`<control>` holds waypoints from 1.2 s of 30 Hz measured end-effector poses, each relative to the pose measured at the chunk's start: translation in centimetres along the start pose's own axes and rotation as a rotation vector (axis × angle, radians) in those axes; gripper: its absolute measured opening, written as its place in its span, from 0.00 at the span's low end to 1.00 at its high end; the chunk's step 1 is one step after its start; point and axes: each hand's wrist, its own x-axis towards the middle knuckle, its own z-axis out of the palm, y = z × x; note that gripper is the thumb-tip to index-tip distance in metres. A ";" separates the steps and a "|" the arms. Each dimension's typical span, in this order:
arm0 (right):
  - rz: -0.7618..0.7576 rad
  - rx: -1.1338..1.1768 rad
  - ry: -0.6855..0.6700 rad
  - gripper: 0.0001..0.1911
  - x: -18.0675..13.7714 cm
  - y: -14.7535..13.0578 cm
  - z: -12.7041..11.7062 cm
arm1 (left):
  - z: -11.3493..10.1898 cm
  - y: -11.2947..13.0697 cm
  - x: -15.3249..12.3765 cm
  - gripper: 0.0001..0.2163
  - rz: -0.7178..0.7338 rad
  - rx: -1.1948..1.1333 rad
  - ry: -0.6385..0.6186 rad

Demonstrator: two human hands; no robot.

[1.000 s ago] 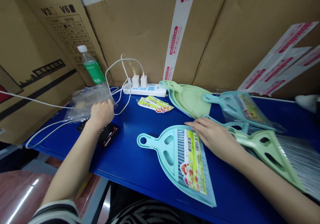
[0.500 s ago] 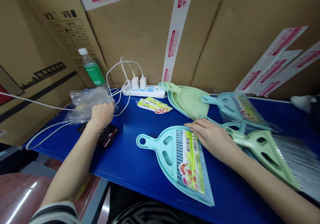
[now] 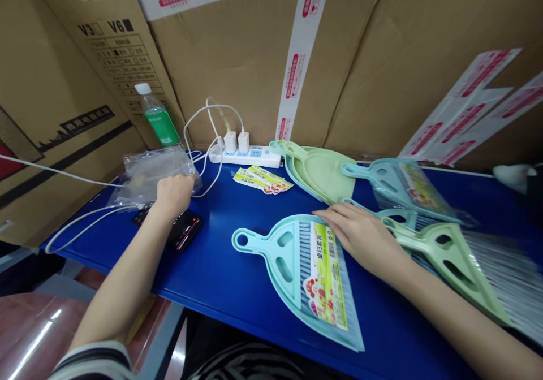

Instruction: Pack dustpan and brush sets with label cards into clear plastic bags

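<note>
My left hand (image 3: 175,195) is curled closed at the right edge of a stack of clear plastic bags (image 3: 146,168), pinching the film; its fingertips are mostly hidden. Under that wrist lies a black phone (image 3: 186,232) with its screen lit. My right hand (image 3: 365,236) rests with its fingers stretched out, fingertips at the upper corner of a light blue dustpan (image 3: 254,243). A brush with blue-grey bristles (image 3: 304,255) is nested in the dustpan, and a yellow-green printed label card (image 3: 326,272) lies on top of it.
Behind my right hand are stacked green dustpans (image 3: 328,173) and a bagged blue set (image 3: 388,176). A green brush (image 3: 449,255) lies right. Several label cards (image 3: 263,179) sit near a power strip (image 3: 265,156) with white cables. A bottle (image 3: 161,122) stands against cardboard boxes (image 3: 237,57).
The view has shifted very slightly. Both hands stay in the same places, and the dustpan, brush and label card have not moved.
</note>
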 end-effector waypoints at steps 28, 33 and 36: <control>0.024 0.026 -0.019 0.17 0.0 0.1 0.1 | 0.4 -0.2 0.2 0.22 0.032 0.029 0.016; 0.035 0.028 -0.022 0.17 0.0 0.0 0.1 | 0.3 -0.3 0.1 0.22 0.034 0.020 0.031; 0.035 0.024 -0.021 0.17 0.0 0.0 0.0 | 0.2 -0.3 0.1 0.21 0.034 0.017 0.038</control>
